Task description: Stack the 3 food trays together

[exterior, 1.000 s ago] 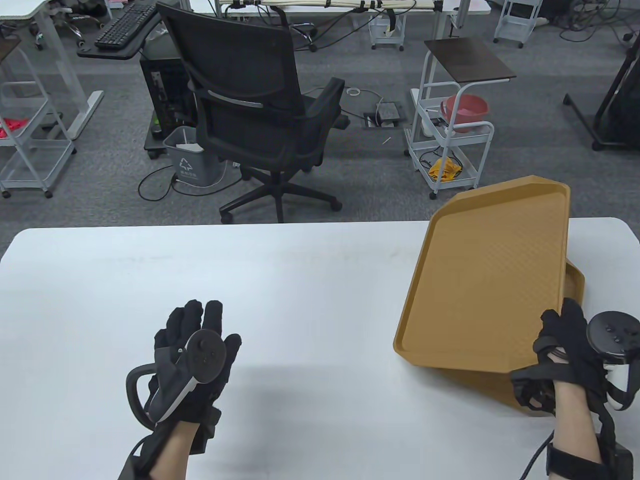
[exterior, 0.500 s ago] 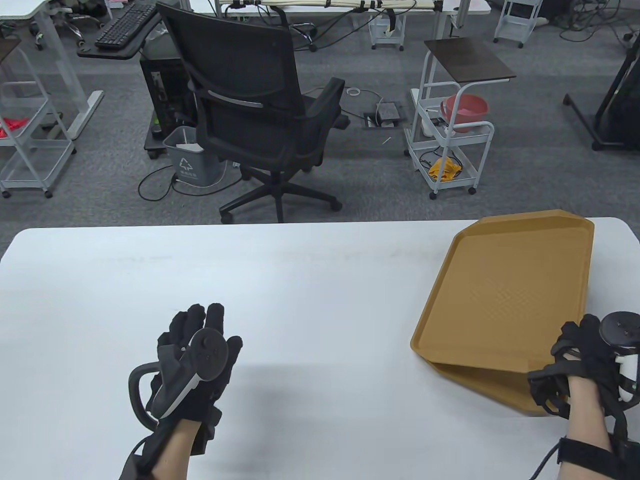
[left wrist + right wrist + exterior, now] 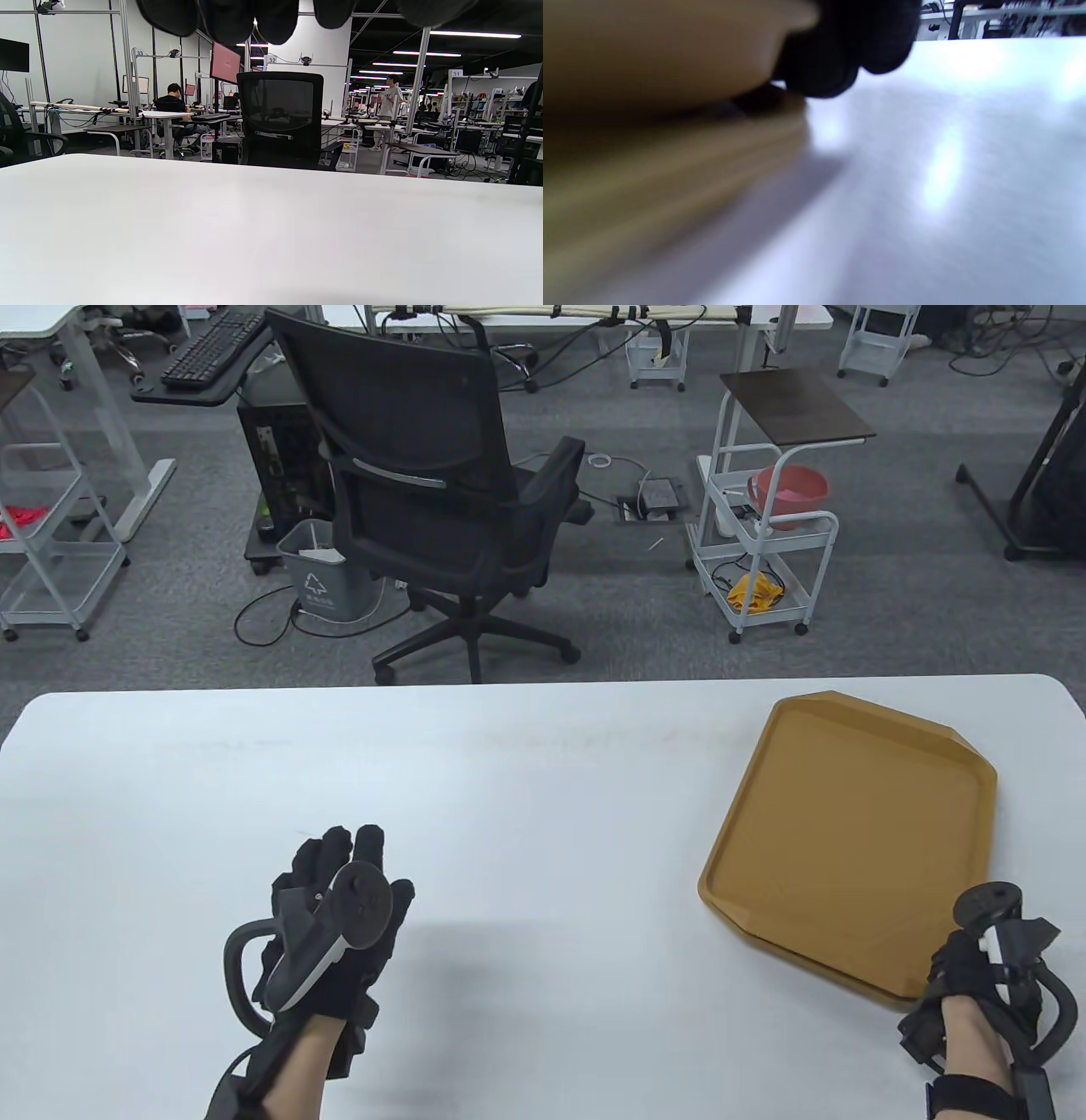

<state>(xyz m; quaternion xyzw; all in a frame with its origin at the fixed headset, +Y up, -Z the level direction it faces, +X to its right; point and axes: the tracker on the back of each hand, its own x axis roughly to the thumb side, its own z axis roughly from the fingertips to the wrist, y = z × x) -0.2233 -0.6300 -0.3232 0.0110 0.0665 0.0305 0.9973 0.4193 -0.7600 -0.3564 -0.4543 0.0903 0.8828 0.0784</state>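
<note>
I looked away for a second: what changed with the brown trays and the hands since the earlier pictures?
The top brown plastic food tray, tilted up a second ago, has come down flat onto the tray stack, with the right hand lowering with it at the near right corner; whether it still grips is unclear. The left hand stayed open and idle on the white table.

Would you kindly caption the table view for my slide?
Right hand at the near corner of stacked brown trays on a white table; left hand idle.
</note>
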